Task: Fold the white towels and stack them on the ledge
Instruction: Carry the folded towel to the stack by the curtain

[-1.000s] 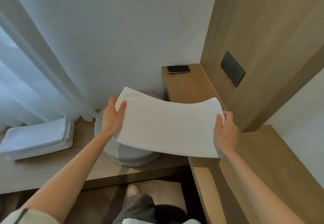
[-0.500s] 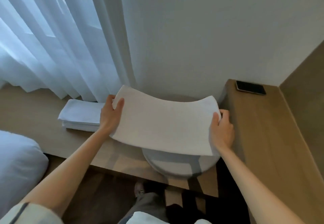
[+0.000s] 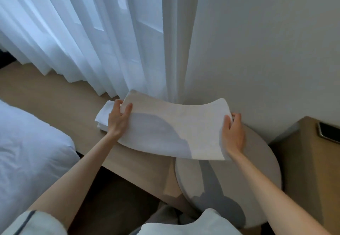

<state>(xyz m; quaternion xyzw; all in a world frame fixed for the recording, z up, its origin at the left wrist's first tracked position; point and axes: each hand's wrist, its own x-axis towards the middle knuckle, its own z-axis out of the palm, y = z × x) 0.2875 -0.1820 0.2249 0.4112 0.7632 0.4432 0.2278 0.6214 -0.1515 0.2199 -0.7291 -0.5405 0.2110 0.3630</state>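
The folded white cloth towel (image 3: 174, 130) is held in the air above the pale wooden ledge (image 3: 55, 95). The left hand (image 3: 117, 119) pinches one short edge and the right hand (image 3: 233, 133) grips the other. Set down askew, it could overhang the stack of folded white towels (image 3: 102, 117) beside the left hand and slide off. It looks smooth and layered, and it sags in the middle. Sheer white curtains (image 3: 92, 32) hang behind.

The long light wooden ledge (image 3: 55, 95) carries a stack of folded white towels (image 3: 102, 119) at its back edge; the brown wooden cabinet (image 3: 303, 161) bears a dark flat phone (image 3: 329, 131)
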